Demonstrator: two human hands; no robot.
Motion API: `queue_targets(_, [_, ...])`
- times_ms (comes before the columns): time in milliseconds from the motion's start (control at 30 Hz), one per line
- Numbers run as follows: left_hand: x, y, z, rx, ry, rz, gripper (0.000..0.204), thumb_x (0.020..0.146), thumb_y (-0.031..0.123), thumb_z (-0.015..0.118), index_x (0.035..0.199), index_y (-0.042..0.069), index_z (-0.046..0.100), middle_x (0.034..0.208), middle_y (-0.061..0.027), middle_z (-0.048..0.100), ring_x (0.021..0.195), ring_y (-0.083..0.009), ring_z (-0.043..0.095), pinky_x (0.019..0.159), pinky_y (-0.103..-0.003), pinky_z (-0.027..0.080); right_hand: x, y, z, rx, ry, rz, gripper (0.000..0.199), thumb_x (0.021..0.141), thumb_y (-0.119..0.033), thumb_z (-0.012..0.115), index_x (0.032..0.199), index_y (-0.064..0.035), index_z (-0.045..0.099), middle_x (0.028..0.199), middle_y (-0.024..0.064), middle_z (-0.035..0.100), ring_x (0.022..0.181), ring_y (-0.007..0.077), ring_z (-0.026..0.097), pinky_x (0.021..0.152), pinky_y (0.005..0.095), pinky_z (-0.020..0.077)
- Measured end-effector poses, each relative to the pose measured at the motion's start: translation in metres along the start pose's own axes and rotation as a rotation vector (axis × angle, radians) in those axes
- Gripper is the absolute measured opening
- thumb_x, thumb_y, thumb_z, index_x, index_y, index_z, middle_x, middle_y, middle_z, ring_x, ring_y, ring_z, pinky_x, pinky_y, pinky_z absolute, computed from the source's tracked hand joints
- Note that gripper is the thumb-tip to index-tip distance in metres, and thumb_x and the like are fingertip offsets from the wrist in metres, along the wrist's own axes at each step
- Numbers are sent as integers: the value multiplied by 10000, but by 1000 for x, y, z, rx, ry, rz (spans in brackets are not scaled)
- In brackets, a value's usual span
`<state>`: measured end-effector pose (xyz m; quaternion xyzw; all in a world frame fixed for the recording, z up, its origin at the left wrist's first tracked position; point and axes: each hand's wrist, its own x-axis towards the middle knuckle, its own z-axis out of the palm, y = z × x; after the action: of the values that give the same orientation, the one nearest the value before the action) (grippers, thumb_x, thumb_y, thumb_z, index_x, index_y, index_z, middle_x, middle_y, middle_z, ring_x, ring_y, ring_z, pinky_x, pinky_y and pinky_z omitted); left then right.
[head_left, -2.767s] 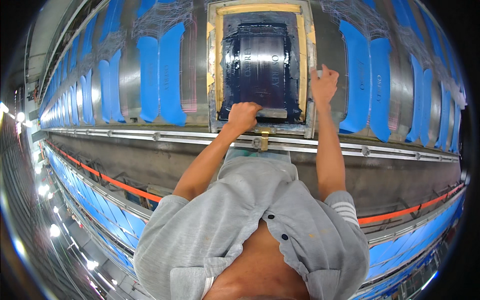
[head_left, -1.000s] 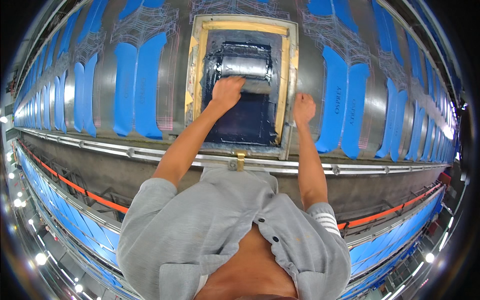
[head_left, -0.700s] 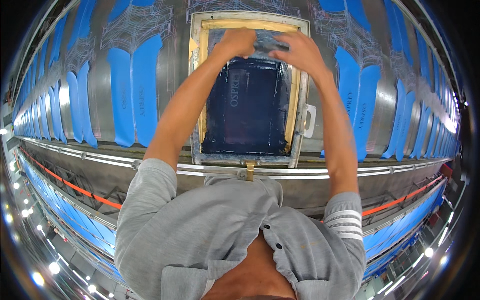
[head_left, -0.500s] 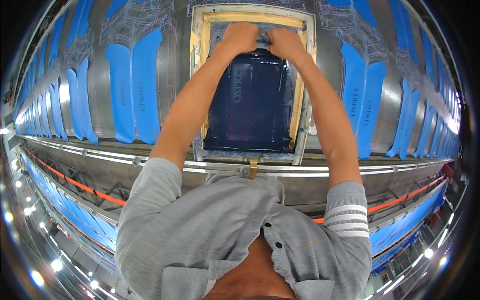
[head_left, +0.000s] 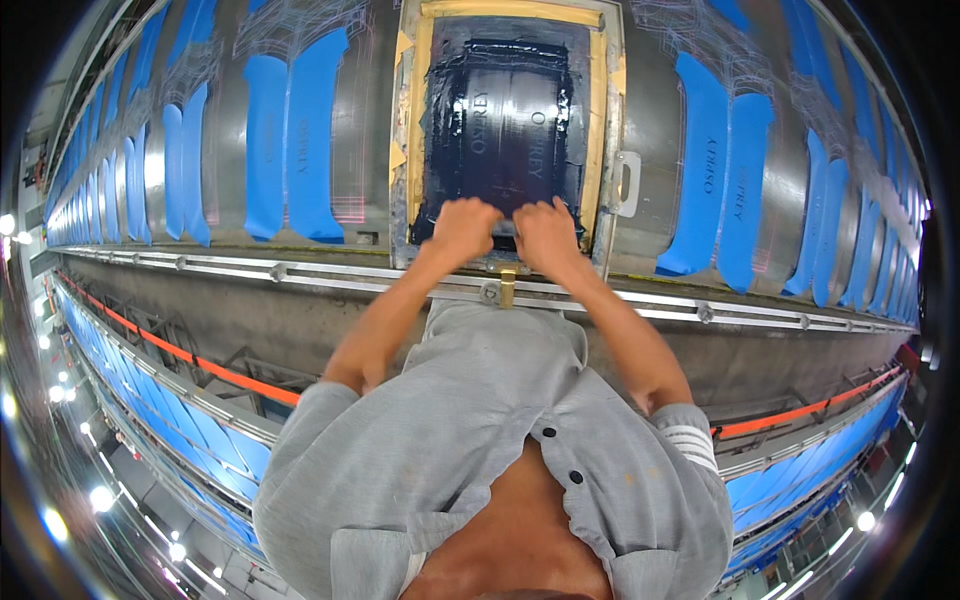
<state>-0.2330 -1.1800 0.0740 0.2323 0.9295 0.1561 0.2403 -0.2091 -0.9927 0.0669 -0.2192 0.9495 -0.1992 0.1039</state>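
Observation:
In front of me lies a screen printing frame [head_left: 612,110], its inner edges lined with yellowish tape. Dark navy ink [head_left: 505,165] coats its mesh, glossy and thick along the sides, with faint lettering showing through. Both hands are closed side by side at the frame's near end. My left hand [head_left: 464,230] and my right hand [head_left: 547,236] grip a squeegee [head_left: 506,232]; only a small part shows between them, and its blade is hidden. A brass-coloured bracket [head_left: 508,287] sits below the hands at the frame's near edge.
Blue cut fabric panels [head_left: 315,140] lie in pairs along the metal table, with more panels [head_left: 700,160] to the right. A metal rail [head_left: 640,298] runs along the near edge. One white handle-shaped piece [head_left: 629,184] sits beside the frame. Behind me stands another table with an orange strip [head_left: 190,350].
Both hands have drawn the squeegee from the frame's far end to its near end. My elbows are now bent, and the far part of the inked mesh is uncovered.

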Motion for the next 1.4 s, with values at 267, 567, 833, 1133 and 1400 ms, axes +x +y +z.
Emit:
queue_targets(267, [212,-56,-123,123,87,-52,421,707,164,705,1123,175,768,976,-195,741,961,-376,716,856,-504,564,206,119,-86,-126,-54,93,182,759,-181,660,897,-113,756,885,174,738,877,361,723,782,495,569])
queue_targets(567, [178,-49,-90,112,169,-4,219,742,152,671,929,153,784,868,-175,734,852,-372,725,746,-490,579,170,105,-58,-120,74,9,160,745,-124,729,885,-57,689,906,137,687,911,366,655,790,492,530])
queue_targets(833, [-8,7,21,-119,232,63,368,694,41,665,1010,191,777,903,-109,750,797,-332,726,700,-462,584,-11,-7,0,-38,17,28,144,762,-95,669,899,-62,699,919,93,658,1007,295,614,1046,537,442])
queue_targets(1133, [153,-43,-86,82,37,-9,252,814,249,666,1030,224,794,922,-191,735,907,-386,715,795,-520,573,145,86,-61,-88,1,38,132,750,-167,707,844,-76,722,853,163,712,880,365,681,859,511,524])
queue_targets(1400, [256,-70,-140,133,160,47,406,740,116,648,1127,141,769,943,-157,747,933,-348,720,807,-465,574,240,153,-82,-120,55,64,198,767,-157,659,940,-126,749,860,159,705,882,389,688,824,489,537])
